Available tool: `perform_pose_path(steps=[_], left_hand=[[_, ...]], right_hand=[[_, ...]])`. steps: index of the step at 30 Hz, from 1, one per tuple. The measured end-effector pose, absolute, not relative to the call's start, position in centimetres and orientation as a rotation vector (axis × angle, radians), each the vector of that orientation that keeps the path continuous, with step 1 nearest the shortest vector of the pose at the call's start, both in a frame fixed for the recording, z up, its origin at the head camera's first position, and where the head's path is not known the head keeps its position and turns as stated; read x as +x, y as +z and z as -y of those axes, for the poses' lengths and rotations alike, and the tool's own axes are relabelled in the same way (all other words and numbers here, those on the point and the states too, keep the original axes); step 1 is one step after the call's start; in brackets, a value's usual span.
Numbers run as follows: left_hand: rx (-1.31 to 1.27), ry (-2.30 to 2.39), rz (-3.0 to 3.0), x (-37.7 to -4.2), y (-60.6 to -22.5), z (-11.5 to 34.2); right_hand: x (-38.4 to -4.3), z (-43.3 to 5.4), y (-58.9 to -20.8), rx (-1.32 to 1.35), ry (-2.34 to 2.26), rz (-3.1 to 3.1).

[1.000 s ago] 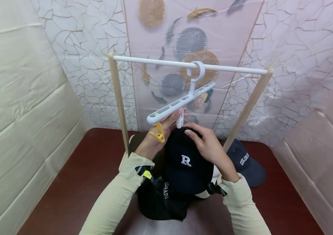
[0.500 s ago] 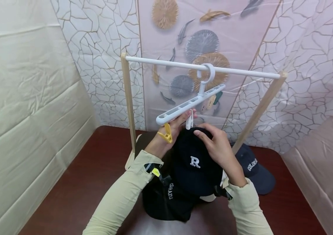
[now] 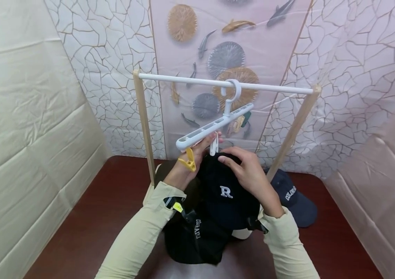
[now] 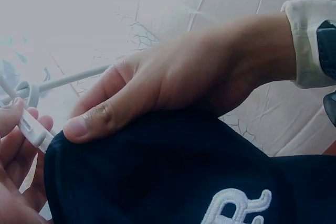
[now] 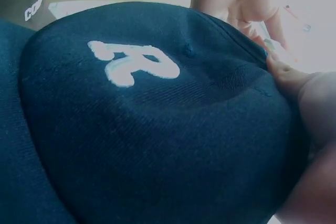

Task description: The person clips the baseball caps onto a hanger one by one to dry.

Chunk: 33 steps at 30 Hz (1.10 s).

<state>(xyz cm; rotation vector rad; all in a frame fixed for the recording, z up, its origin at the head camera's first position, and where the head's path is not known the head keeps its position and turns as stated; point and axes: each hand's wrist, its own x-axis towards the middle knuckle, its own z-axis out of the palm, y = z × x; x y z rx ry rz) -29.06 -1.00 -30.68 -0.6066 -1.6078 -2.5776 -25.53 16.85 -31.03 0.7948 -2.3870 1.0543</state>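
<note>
My left hand (image 3: pixel 200 149) is raised under the white hanger (image 3: pixel 215 126) and pinches a white clothespin (image 3: pixel 214 145) that hangs from it. In the left wrist view, the clothespin (image 4: pixel 32 128) lies between thumb and fingers, its tip at the cap's crown edge; whether it bites the cloth I cannot tell. A dark navy baseball cap (image 3: pixel 213 178) with a white R hangs brim down from my right hand (image 3: pixel 246 170), thumb in front and fingers behind the crown. In the right wrist view, the cap (image 5: pixel 157 150) covers most of the frame.
The hanger hooks over the white rod (image 3: pixel 183 80) of a wooden-post rack (image 3: pixel 141 124). A yellow clothespin (image 3: pixel 189 161) dangles at its near end, and others (image 3: pixel 241 122) farther back. A black cap (image 3: pixel 190 244) lies below; a navy cap (image 3: pixel 296 199) rests at right on the table (image 3: pixel 93 209).
The head view swung right and back, shifting the whole scene. Both hands keep their holds on the clothespin and the cap, with hardly any movement.
</note>
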Motion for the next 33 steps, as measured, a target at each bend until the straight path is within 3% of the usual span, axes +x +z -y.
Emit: perform_pose_path(steps=[33], left_hand=[[-0.623,-2.528,1.671,-28.8,-31.8,0.4]], right_hand=[[-25.4,-16.0,-31.3,0.639,1.283,2.233]])
